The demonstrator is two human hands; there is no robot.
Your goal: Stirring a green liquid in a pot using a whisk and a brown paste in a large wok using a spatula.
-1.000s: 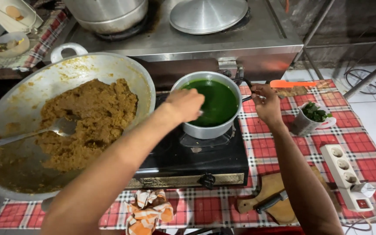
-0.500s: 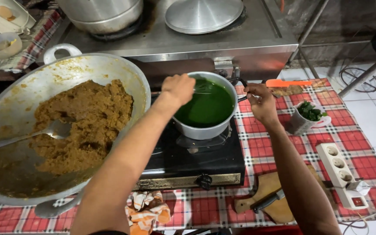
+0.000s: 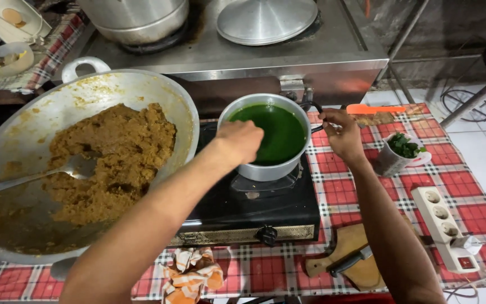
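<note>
A small metal pot (image 3: 265,169) of dark green liquid (image 3: 279,132) stands on a black single-burner stove (image 3: 254,211). My left hand (image 3: 242,141) hovers over the pot's left rim, seen from the back with its fingers curled down; whatever is under them is hidden. My right hand (image 3: 341,132) is at the right side of the pot, closed on its dark handle (image 3: 315,108).
A big wok (image 3: 142,84) of brown mash (image 3: 113,157) with a metal spoon (image 3: 74,166) sits on the left. On the right are a cup of green leaves (image 3: 403,152), a power strip (image 3: 445,225), and a cutting board with a knife (image 3: 350,262). A patterned cloth (image 3: 192,273) lies in front.
My left hand swung to the pot's far-left rim and back to the near-left rim. My right hand has stayed on the handle.
</note>
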